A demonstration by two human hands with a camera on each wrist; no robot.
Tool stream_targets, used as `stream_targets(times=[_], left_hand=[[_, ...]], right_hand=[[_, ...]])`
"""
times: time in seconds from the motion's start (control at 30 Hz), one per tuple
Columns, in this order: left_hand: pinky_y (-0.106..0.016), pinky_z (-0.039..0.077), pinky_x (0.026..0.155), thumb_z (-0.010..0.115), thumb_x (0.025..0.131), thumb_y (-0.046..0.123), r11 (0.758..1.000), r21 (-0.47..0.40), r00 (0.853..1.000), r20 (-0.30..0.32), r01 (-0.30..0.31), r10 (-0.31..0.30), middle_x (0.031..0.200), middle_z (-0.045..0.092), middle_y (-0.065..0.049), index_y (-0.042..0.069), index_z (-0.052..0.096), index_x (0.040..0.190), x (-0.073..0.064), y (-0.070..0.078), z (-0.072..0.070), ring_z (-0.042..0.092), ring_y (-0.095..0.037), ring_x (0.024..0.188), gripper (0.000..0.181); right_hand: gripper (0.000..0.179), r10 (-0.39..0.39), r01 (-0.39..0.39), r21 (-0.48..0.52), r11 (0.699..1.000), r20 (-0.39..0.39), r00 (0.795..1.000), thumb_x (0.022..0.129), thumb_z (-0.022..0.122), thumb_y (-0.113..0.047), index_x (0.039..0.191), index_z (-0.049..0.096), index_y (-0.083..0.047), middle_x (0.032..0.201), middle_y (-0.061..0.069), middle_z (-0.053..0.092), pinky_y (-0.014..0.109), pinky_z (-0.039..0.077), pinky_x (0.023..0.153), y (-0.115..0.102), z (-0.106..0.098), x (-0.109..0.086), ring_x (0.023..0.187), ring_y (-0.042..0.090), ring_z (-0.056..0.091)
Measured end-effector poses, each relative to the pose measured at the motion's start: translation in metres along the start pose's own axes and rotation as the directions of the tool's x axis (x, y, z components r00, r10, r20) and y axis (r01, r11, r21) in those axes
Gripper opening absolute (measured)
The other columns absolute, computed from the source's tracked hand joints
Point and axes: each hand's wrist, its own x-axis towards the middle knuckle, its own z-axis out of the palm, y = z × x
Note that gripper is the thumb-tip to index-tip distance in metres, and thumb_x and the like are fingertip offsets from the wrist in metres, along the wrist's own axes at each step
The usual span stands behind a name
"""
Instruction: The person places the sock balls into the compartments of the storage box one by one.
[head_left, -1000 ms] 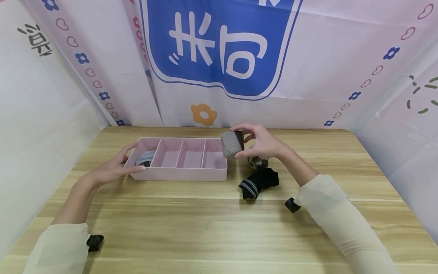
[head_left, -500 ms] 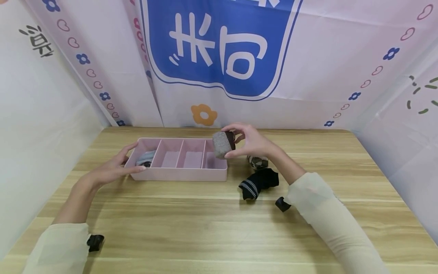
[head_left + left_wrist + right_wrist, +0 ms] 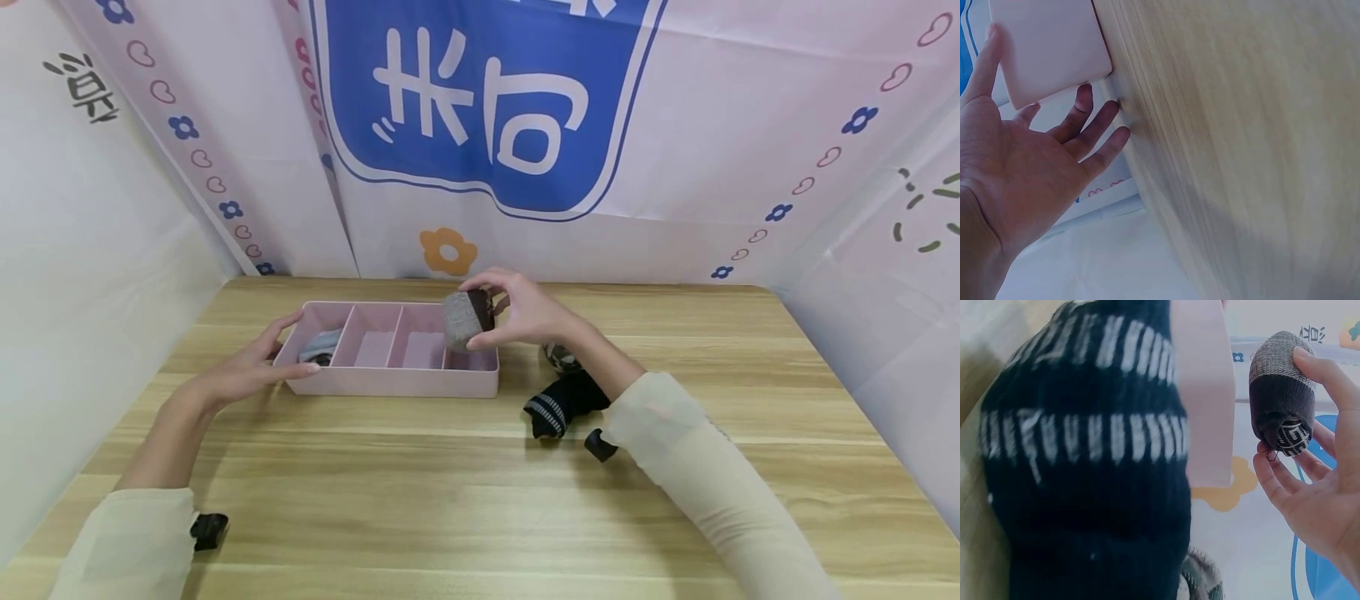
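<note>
My right hand (image 3: 525, 310) pinches a rolled-up pair of socks (image 3: 463, 322), speckled grey with a dark brown part, between thumb and fingers. The roll is above the right end of a pink divided box (image 3: 390, 382). In the right wrist view, a black-and-white patterned bit shows inside the sock roll (image 3: 1282, 394). My left hand (image 3: 251, 360) holds the box's left end, thumb at the front and fingers towards the back; several fingers spread off the box in the left wrist view. A light blue sock (image 3: 321, 343) with a dark part lies in the leftmost compartment.
On the wooden table (image 3: 420, 500), right of the box, lies a black sock (image 3: 558, 407) with white-striped bands. Behind it is a camouflage-patterned rolled sock (image 3: 558, 358), partly hidden by the right forearm. A printed cloth (image 3: 675, 167) hangs behind the table.
My right hand has moved left with the rolled socks, from beside the box's right end to over its right compartments. My left hand and the box have stayed put.
</note>
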Motion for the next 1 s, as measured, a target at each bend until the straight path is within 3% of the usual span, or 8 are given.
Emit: stream_targets(times=[0.57, 1.0], left_hand=[[-0.062, 0.040, 0.100, 0.065, 0.101, 0.036, 1.000, 0.014, 1.000, -0.001, 0.002, -0.002, 0.133, 0.051, -0.034, 0.013, -0.006, 0.167, 0.001, -0.001, 0.000, 0.049, -0.044, 0.126, 0.100], [-0.062, 0.039, 0.101, 0.066, 0.101, 0.036, 1.000, 0.019, 1.000, 0.003, 0.000, 0.000, 0.133, 0.050, -0.035, 0.012, -0.006, 0.167, 0.002, -0.002, -0.001, 0.049, -0.045, 0.126, 0.101]], right_hand=[[0.073, 0.003, -0.004, 0.049, 0.999, 0.030, 1.000, 0.074, 0.093, -0.016, 0.137, 0.061, -0.002, 0.127, 0.012, 0.060, 0.044, 0.058, 0.087, -0.009, 0.014, 0.017, 0.111, 0.033, 0.060], [0.073, 0.001, -0.003, 0.020, 1.000, 0.074, 0.997, 0.075, 0.093, -0.021, 0.138, 0.061, -0.003, 0.132, 0.013, 0.058, 0.043, 0.057, 0.088, -0.019, 0.030, 0.035, 0.113, 0.029, 0.059]])
